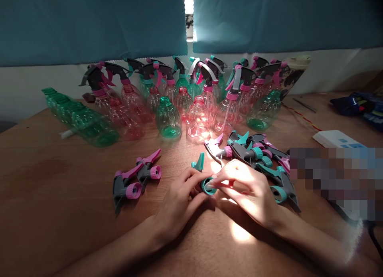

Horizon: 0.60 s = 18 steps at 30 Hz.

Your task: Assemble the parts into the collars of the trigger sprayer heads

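Wooden table (60, 197); left hand (181, 201) clamped on teal-collared spray head (204, 188), bottles (169, 123) beyond. Right hand (249, 191) at the head's opening, fingertips close, can't tell if pinching.

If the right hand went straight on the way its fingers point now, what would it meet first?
Most likely the teal-collared spray head that the left hand holds: the right hand's fingertips are at its opening. Whether they touch it is unclear.
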{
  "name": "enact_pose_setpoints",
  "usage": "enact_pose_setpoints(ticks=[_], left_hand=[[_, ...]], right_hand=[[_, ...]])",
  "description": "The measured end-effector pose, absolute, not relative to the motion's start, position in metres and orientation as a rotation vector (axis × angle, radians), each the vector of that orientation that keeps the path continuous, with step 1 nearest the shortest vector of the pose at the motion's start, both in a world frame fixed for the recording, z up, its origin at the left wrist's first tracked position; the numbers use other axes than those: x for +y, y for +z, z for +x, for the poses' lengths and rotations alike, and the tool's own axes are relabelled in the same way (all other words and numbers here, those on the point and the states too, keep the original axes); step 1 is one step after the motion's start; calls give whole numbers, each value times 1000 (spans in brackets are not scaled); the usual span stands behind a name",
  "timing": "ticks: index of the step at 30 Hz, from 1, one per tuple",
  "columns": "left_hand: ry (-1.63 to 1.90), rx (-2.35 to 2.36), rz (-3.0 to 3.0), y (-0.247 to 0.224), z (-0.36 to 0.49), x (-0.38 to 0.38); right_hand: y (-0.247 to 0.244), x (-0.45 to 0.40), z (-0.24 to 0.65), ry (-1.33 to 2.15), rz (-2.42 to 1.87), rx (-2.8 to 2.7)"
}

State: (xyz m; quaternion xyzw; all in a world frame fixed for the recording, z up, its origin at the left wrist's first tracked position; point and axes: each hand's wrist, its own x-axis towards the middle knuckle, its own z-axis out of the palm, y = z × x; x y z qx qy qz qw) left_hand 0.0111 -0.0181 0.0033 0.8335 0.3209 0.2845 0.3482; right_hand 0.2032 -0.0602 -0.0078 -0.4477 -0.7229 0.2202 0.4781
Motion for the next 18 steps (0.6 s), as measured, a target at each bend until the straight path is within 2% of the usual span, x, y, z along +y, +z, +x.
enact_pose_setpoints(ticks=[7,13,18], left_hand=[[724,833,2168,1,11,-19],[715,834,2185,2,11,-19],[703,828,2189,4,10,-20]], right_hand=[[-4,-57,207,329,-998,-1806],[-1,-63,198,675,-1171,-1822],[4,-63,196,711,-1252,-1825]])
